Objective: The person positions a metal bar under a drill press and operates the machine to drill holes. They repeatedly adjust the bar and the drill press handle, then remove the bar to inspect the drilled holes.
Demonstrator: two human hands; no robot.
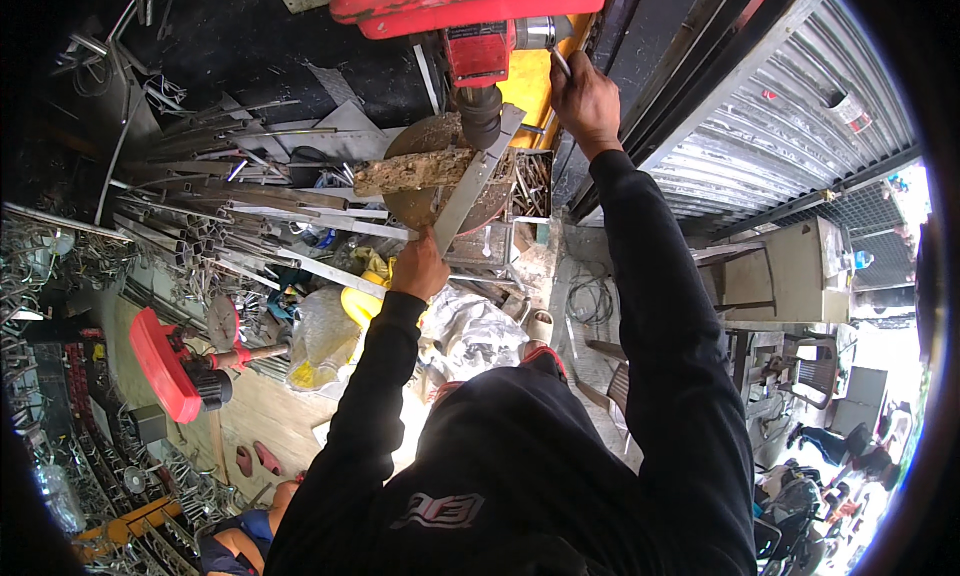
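A red drill press [480, 4] stands in front of me, its dark chuck [481, 116] pointing down. My left hand [420, 268] is closed on the near end of a flat metal bar [463, 204]. The bar slants away from me across a worn wooden board [412, 173], and its far end reaches beside the chuck. Under the board is the press's round, rusty table [428, 136]. With my right arm stretched forward, my right hand [586, 102] grips the feed lever [560, 64] on the right side of the press. The drill tip against the bar cannot be made out.
Long metal tubes [190, 226] lie stacked at the left. A second red machine [170, 361] stands at lower left, near pink slippers [262, 458] and another person [235, 541]. Crumpled plastic sheeting [470, 326] lies below my hands. Corrugated metal [770, 126] and coiled cable [592, 298] are at right.
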